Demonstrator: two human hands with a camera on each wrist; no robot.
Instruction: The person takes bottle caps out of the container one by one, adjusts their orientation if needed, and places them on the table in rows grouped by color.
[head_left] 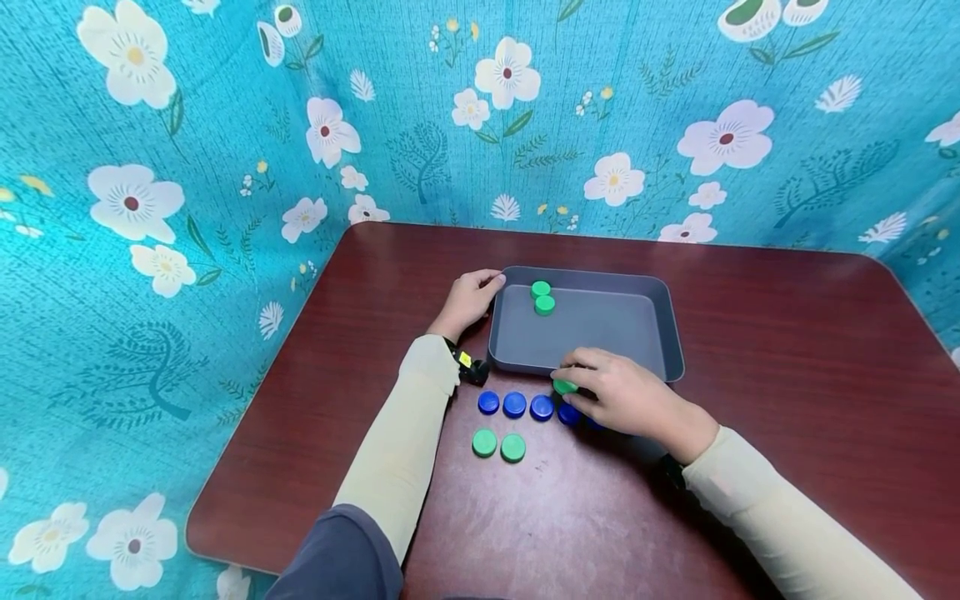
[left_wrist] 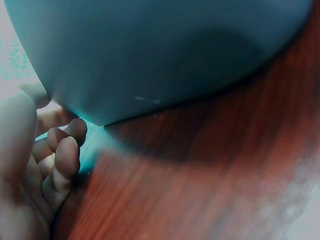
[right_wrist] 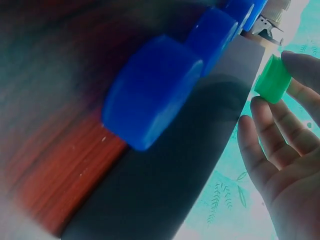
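My right hand [head_left: 622,392] pinches a green bottle cap [right_wrist: 274,80] between thumb and fingers, above the near rim of a grey tray [head_left: 600,325]. At the tray's far left corner, my left hand [head_left: 467,302] grips the rim; the wrist view shows its fingers [left_wrist: 65,160] curled by that corner. Two green caps [head_left: 545,305] lie touching inside the tray, toward its far left. A row of several blue caps [head_left: 514,405] runs along the table before the tray, its right end partly hidden under my right hand. Two more green caps [head_left: 513,448] sit nearer to me.
The dark red wooden table [head_left: 300,433] carries everything. A turquoise flowered cloth [head_left: 420,108] hangs behind it and along its left side. The tray's raised walls surround its flat floor.
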